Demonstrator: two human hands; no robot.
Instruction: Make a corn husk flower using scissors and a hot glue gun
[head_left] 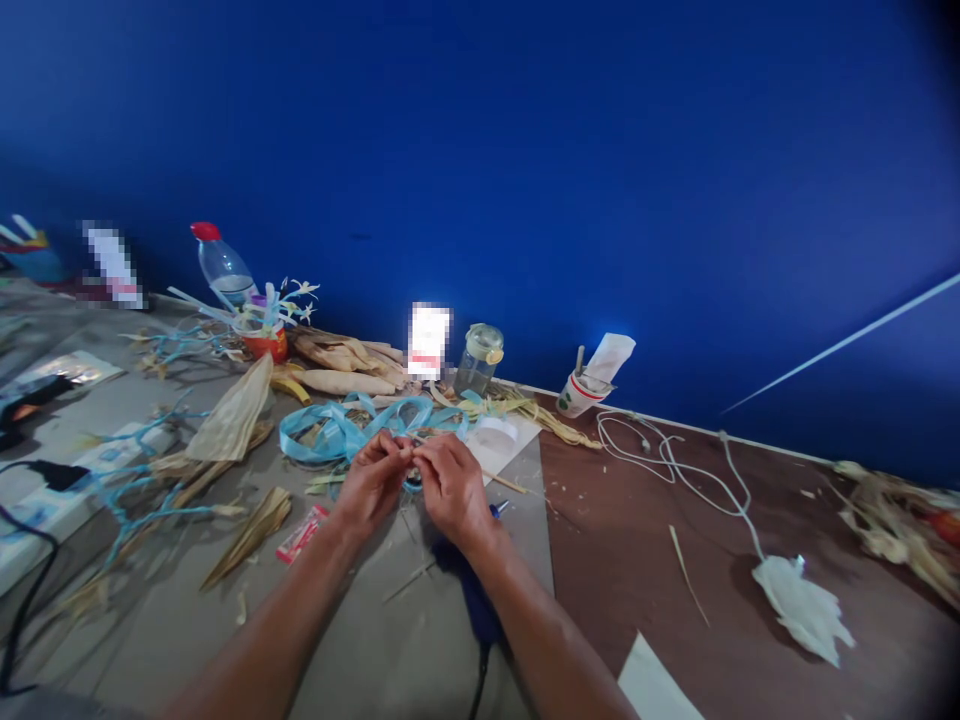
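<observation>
My left hand (377, 478) and my right hand (452, 488) meet over the middle of the table, both closed in a pinch. Their fingertips come together around something small and pale, too hidden to name. Just behind them lies a loose coil of light blue ribbon (330, 437). A dark blue glue gun (466, 592) with a cord rests beneath my right wrist. Right of that hand a thin tan stick (506, 483) pokes out, near a white roll of tape (496, 432). A red and white packet (301, 533) lies beside my left forearm.
Dried corn husks (244, 535) and blue-wrapped twigs (142, 510) spread over the left side, near a white power strip (45, 530). Along the blue wall stand a red-capped bottle (223, 268), a jar (478, 360) and a paper cup (581, 393). A white cable (675, 470) loops at right.
</observation>
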